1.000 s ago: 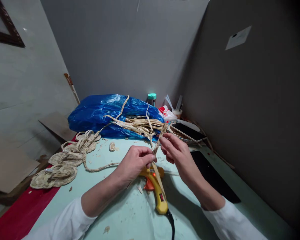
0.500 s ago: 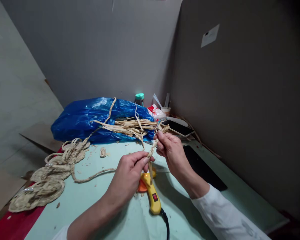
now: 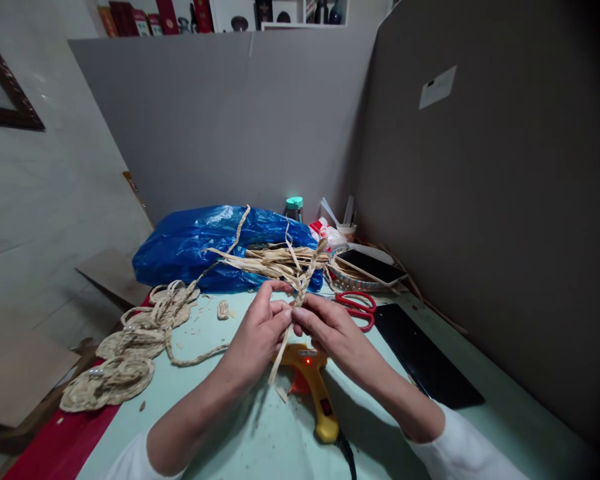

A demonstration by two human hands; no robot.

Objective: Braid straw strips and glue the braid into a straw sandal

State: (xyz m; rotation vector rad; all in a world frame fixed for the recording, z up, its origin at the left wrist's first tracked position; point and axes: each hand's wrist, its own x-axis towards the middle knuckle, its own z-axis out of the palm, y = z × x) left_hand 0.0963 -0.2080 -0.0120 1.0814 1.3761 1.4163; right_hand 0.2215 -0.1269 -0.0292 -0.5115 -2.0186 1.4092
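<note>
Between my two hands is a pale braided straw cord (image 3: 305, 279), its upper end rising above the fingers and a loose strand hanging below. My left hand (image 3: 260, 328) pinches the braid from the left, fingers closed. From the right, my right hand (image 3: 333, 328) grips it at the same spot, thumb against the braid. Under the hands lies a yellow glue gun (image 3: 320, 400) with a lit red light and a black cable. Behind them, a bundle of dry straw strips (image 3: 270, 261) spills out of a blue plastic bag (image 3: 190, 243).
Coiled braided straw pieces (image 3: 107, 383) run along the table's left side. Red-handled scissors (image 3: 363, 310) and a black flat panel (image 3: 425, 357) lie to the right. A phone (image 3: 373, 265) rests on a woven basket (image 3: 340, 279). Grey partitions (image 3: 230, 120) stand behind and at the right.
My right hand has come down and left to join my left hand on the braid. The view has tilted up, showing a shelf above the partition. The red scissors are now visible.
</note>
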